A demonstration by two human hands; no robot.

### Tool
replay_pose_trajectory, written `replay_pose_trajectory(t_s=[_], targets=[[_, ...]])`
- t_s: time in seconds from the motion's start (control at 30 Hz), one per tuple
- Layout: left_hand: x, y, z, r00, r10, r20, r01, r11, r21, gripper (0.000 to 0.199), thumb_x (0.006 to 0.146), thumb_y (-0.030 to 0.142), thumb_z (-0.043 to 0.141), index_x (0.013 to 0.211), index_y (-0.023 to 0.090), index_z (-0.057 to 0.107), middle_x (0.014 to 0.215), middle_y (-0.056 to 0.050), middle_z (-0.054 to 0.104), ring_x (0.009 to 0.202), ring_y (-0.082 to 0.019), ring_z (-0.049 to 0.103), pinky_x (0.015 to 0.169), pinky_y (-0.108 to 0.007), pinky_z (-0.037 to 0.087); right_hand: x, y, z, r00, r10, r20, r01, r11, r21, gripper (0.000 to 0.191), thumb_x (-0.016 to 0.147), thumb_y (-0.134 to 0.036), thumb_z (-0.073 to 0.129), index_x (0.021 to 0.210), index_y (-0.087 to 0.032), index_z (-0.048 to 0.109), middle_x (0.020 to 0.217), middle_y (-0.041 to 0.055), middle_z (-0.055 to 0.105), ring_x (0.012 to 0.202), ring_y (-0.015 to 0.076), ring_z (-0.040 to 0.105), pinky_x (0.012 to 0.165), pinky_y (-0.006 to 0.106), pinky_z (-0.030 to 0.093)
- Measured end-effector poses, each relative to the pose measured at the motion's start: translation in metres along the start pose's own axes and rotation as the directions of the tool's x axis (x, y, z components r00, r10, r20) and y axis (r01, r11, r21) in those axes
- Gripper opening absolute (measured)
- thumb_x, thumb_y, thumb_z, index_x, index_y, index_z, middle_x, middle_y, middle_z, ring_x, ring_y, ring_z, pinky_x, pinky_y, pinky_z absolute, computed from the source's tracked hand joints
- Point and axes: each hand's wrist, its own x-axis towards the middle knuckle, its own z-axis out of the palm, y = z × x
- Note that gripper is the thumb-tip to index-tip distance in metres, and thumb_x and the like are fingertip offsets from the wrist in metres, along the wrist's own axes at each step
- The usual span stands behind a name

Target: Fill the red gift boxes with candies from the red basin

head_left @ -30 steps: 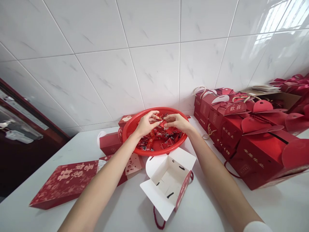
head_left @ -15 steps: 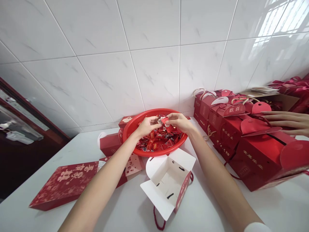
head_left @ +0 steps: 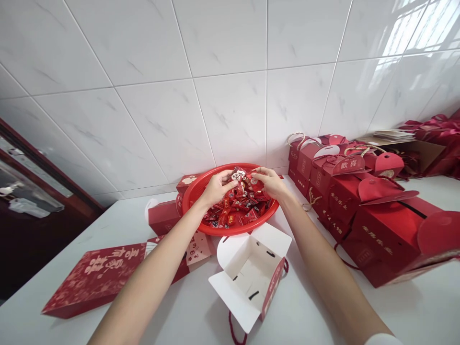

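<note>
Both my hands are over a red plastic basket point(head_left: 233, 231) heaped with wrapped candies point(head_left: 226, 216) in red wrappers. My left hand point(head_left: 217, 188) pinches a wrapped candy point(head_left: 237, 175) with a pale printed patch between thumb and fingers. On the basket's right side, my right hand point(head_left: 270, 182) has its fingers closed on a red wrapped candy point(head_left: 254, 183), partly covered by the fingertips. Just in front of the basket stands an open gift box point(head_left: 247, 273), white inside, its flaps spread and a dark red cord handle hanging from it.
Closed red gift boxes point(head_left: 377, 235) with cord handles line the right side. Behind them is a cardboard carton point(head_left: 424, 151) beside red ribbon-like material point(head_left: 431, 125). A flat red box point(head_left: 97, 275) lies at left. A tiled wall point(head_left: 230, 115) rises behind the basket.
My hands have moved slightly apart, and the pale-patched candy now shows more clearly in my left fingers. Another person's hand at the right, over the gift boxes, has left the view.
</note>
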Motion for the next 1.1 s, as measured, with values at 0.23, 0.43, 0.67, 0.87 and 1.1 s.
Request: replay_pose_trajectory(t_s=[0.23, 0.43, 0.67, 0.87, 1.1], targets=[[-0.001, -0.002, 0.001, 0.998, -0.041, 0.051, 0.041, 0.999, 0.008, 0.058, 0.075, 0.041, 0.077, 0.123, 0.015, 0.059, 0.126, -0.014, 0.069, 0.113, -0.029, 0.067, 0.098, -0.043, 0.052, -0.003, -0.004, 0.002, 0.990, 0.100, 0.103, -0.104, 0.994, 0.041, 0.024, 0.071, -0.025, 0.075, 0.086, -0.020, 0.057, 0.067, -0.0022, 0.065, 0.057, 0.0163, 0.067, 0.053, 0.027, 0.054], [-0.001, -0.007, 0.001, 0.995, -0.092, 0.047, 0.091, 0.996, 0.025, 0.064, 0.072, 0.045, 0.080, 0.125, 0.016, 0.057, 0.110, -0.012, 0.074, 0.105, -0.030, 0.070, 0.096, -0.046, 0.053, -0.010, -0.010, 0.002, 0.972, 0.068, 0.225, -0.065, 0.998, -0.019, 0.033, 0.056, -0.022, 0.085, 0.081, -0.018, 0.063, 0.074, -0.0015, 0.068, 0.060, 0.0123, 0.065, 0.053, 0.023, 0.052], [-0.005, -0.002, 0.005, 0.980, -0.121, 0.156, 0.127, 0.991, -0.028, 0.073, 0.071, 0.046, 0.082, 0.133, 0.017, 0.054, 0.110, -0.010, 0.077, 0.106, -0.030, 0.071, 0.096, -0.044, 0.054, -0.015, -0.013, 0.005, 0.975, 0.065, 0.211, -0.052, 0.996, -0.070, 0.040, 0.049, -0.023, 0.092, 0.079, -0.017, 0.066, 0.073, -0.0013, 0.069, 0.061, 0.0120, 0.063, 0.056, 0.024, 0.054], [-0.002, 0.007, -0.005, 0.958, -0.194, 0.210, 0.193, 0.981, 0.028, 0.068, 0.073, 0.047, 0.078, 0.131, 0.016, 0.061, 0.107, -0.010, 0.077, 0.093, -0.026, 0.073, 0.090, -0.041, 0.055, -0.012, -0.009, 0.004, 0.991, -0.003, 0.132, 0.013, 0.997, -0.077, 0.037, 0.051, -0.026, 0.089, 0.079, -0.017, 0.067, 0.074, -0.0007, 0.069, 0.061, 0.0129, 0.063, 0.051, 0.023, 0.052], [0.000, -0.002, -0.052, 0.884, -0.461, 0.082, 0.222, 0.567, 0.793, 0.025, 0.071, 0.036, 0.066, 0.089, 0.020, 0.075, 0.101, -0.009, 0.077, 0.099, -0.032, 0.070, 0.087, -0.037, 0.052, -0.010, -0.011, 0.003, 0.998, 0.055, 0.006, -0.055, 0.998, -0.023, 0.024, 0.061, -0.023, 0.078, 0.082, -0.018, 0.067, 0.070, -0.0023, 0.065, 0.054, 0.0106, 0.059, 0.045, 0.021, 0.048]])
